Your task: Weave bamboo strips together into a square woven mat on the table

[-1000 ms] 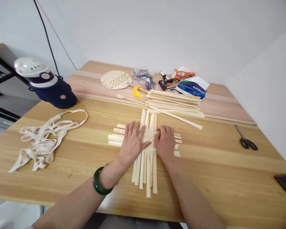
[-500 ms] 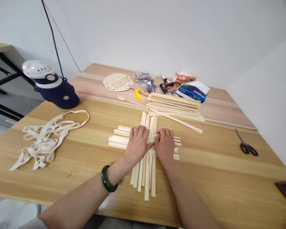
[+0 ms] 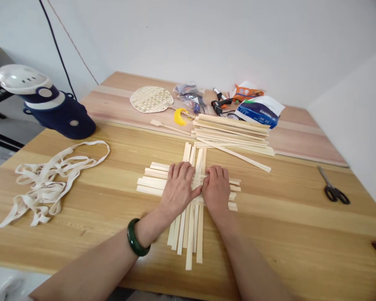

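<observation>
Flat bamboo strips lie crossed in a woven mat on the wooden table, with long ends fanning out on all sides. My left hand rests flat on the mat's left part, its thumb reaching toward the centre. My right hand lies close beside it, fingertips on the weave. Neither hand visibly grips a strip. The middle of the weave is partly hidden by both hands. A dark green bangle circles my left wrist.
Beyond the mat lie a stack of bamboo strips and one loose strip. Further back are a woven fan, a glue gun and a tissue packet. Cream ribbon lies left; scissors lie right.
Both hands stay on the weave, and the left hand sits slightly closer to its centre. The whole scene has shifted in view, with the table objects moving left as the camera turns.
</observation>
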{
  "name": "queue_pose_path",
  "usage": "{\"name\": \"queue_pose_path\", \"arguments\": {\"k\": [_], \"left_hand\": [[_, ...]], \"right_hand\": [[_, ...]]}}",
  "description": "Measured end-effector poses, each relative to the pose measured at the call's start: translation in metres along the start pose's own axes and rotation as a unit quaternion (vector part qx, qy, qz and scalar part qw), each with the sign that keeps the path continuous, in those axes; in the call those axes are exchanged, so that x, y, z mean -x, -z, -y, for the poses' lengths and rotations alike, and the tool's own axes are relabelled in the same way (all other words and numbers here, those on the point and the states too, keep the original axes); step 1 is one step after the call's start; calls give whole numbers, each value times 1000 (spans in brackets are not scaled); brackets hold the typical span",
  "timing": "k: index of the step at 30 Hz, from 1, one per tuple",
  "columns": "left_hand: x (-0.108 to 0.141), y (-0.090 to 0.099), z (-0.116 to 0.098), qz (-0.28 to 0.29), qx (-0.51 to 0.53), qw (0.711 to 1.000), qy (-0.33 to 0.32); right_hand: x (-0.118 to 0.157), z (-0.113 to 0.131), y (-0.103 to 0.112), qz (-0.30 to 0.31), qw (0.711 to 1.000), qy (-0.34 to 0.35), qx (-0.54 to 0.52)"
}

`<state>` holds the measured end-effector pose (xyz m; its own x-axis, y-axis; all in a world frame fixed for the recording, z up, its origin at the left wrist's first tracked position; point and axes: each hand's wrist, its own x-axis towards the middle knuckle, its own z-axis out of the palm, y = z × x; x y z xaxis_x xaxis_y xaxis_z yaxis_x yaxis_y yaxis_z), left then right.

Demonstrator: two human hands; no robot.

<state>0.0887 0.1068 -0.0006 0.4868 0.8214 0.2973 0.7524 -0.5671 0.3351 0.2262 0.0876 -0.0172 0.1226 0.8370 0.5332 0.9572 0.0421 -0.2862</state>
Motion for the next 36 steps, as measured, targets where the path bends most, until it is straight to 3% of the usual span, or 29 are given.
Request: {"name": "queue_pose_path", "arguments": {"k": [19, 28, 32, 36], "left_hand": [[1, 0, 0, -5, -1, 1000, -11], [4, -5, 0, -42, 14, 999, -3], [5, -6, 4, -57, 76, 995, 10], [7, 3, 14, -100, 210, 971, 58]], "right_hand": [[0, -1, 0, 30, 999, -11, -22], [2, 0, -2, -10, 998, -33, -55], [2, -2, -4, -29, 995, -58, -81], [2, -5, -2, -67, 984, -80, -145]]}}
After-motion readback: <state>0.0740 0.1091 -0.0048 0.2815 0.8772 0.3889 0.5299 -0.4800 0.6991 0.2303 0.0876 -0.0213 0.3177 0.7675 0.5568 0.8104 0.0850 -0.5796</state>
